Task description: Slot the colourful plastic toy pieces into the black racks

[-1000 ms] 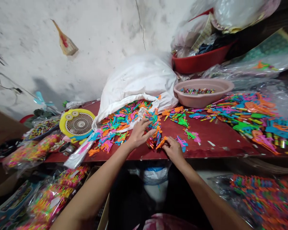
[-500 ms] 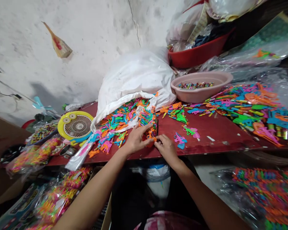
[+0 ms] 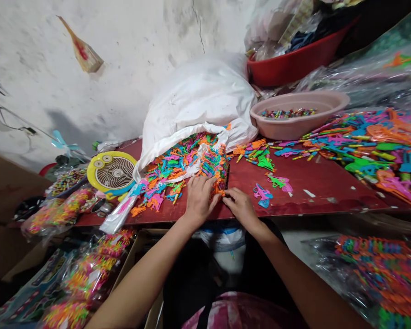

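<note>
My left hand (image 3: 198, 198) lies on the red table (image 3: 315, 198) with its fingers curled over a tight stack of small colourful plastic toy pieces (image 3: 216, 170). My right hand (image 3: 239, 204) is beside it, its fingertips pinched against the stack's near end, on an orange piece. The stack runs back toward an open white sack (image 3: 198, 105) with many loose pieces spilling out of its mouth (image 3: 173, 167). A blue and pink toy piece (image 3: 262, 195) lies just right of my right hand.
A pink basin (image 3: 299, 119) with small pieces stands behind, a red basin (image 3: 294, 64) above it. Loose toys cover the table's right side (image 3: 373, 146). A yellow fan (image 3: 112, 172) sits at left. Bagged toys lie lower left (image 3: 85, 274) and lower right (image 3: 380, 269).
My hands have drawn together at the stack's near end. The orange piece that my right hand held apart a second ago is now against the stack. The view shifted slightly.
</note>
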Available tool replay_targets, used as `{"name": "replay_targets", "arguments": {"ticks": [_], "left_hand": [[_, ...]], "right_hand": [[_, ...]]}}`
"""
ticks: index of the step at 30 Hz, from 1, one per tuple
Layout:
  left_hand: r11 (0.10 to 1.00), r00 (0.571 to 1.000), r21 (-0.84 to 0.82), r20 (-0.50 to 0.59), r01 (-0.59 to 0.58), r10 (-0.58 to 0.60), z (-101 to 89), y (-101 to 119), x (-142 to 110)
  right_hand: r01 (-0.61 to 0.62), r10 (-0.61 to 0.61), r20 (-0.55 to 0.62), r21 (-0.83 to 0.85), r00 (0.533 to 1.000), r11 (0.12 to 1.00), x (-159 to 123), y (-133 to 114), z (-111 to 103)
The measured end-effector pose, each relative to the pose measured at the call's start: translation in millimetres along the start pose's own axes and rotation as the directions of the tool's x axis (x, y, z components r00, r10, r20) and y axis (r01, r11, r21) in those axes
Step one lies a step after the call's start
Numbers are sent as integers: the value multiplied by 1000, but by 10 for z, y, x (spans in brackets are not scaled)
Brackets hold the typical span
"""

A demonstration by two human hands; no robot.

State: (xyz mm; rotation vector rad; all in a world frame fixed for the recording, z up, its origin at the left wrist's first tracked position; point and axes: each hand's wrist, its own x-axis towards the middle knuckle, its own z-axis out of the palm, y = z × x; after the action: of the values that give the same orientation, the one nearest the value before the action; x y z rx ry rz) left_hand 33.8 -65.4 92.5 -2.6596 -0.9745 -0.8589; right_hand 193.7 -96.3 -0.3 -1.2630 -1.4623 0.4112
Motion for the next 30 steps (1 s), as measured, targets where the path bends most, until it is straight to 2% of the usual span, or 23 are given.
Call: {"name": "replay_targets", "arguments": {"ticks": [2,6,8,16,18,20,22,25,28,30], "left_hand": [[1000,1000,22,4,-9,9,5,18,-1],[994,994,10,0,-113,113,25,-28,7],[993,993,-12,-19,-114,114,32,-66,-19],[998,991,-57,-125,39,-46,-96,-76,-237],[990,985,-118,-141,82,-99,-124,-58,-292],[959,974,-251,-143,135,-174,-143,-42,-342],[865,948,-450,-105,223,-299,-157,-32,-390],[585,871,-718,60,378,-488,-179,-25,-466],[279,788,-821,295,499,-540,-197,-17,-547],[152,750,-826,396,543,-530,-205,-8,-594]], "right_hand": [[8,-8,4,5,1000,1000,7,-4,7],[26,-25,35,-38,999,999,20,-12,41],[35,-32,44,-69,999,997,20,-31,62],[89,-83,69,-89,994,992,-17,-175,86],[89,-81,90,-86,993,992,-40,-219,81],[94,-84,122,-77,989,993,-76,-277,67],[95,-83,164,-62,983,994,-131,-345,45],[50,-41,241,-33,970,998,-244,-434,12],[-52,44,314,17,948,999,-372,-474,-6],[-163,122,369,83,921,983,-447,-484,-14]]}}
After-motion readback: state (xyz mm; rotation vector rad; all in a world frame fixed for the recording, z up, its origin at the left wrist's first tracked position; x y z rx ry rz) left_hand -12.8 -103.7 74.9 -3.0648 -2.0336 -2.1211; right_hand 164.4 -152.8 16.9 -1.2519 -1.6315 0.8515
